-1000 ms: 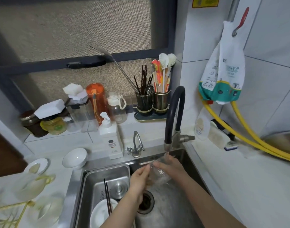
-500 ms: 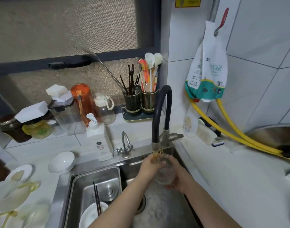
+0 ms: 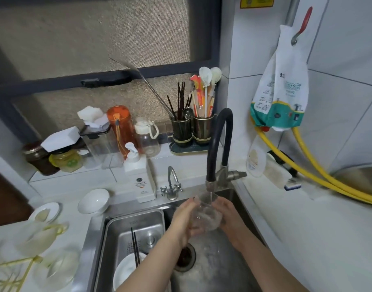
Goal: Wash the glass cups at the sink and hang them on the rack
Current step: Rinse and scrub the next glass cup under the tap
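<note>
Head view: both hands cup the glass cup [image 3: 206,216] under the faucet [image 3: 210,186], left hand [image 3: 184,218] and right hand [image 3: 227,216] curled round it, mouth up; the rack [image 3: 14,268] lies far left, nearer the left hand.

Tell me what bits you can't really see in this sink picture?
All in the head view:
- Glass cup: its sides are covered by the left hand and right hand; whether it is clean cannot be told.
- Rack with hung cups: blurred and cut off by the left edge.
- White plate: cut by the left forearm.
- Soap bottle label: too small to read.
</note>
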